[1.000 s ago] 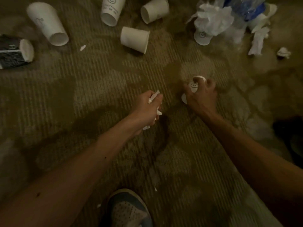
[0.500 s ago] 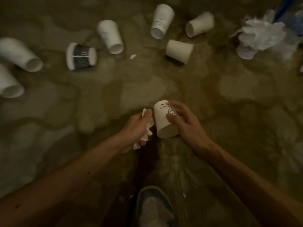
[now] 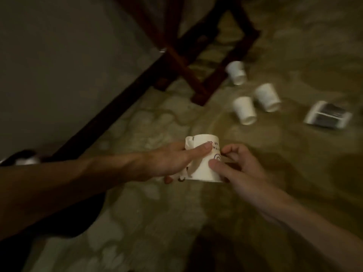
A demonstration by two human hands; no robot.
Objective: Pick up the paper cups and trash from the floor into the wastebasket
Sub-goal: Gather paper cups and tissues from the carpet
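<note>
A white paper cup with printed marks is held upside down between both hands above the carpet. My left hand grips its left side, with a crumpled white paper scrap pressed against the cup under its fingers. My right hand pinches the cup's right side with thumb and fingers. Three white cups lie tipped on the floor beyond: cup one, cup two, cup three. A dark-sleeved cup lies at the right. No wastebasket is in view.
A grey wall with a dark baseboard runs along the left. Dark red wooden furniture legs stand on the patterned carpet at the top centre. A dark object sits low at the left by the wall.
The view has swung left toward the wall and furniture. The cup that my right hand lifted is now also gripped by my left hand, together with the paper scrap.
</note>
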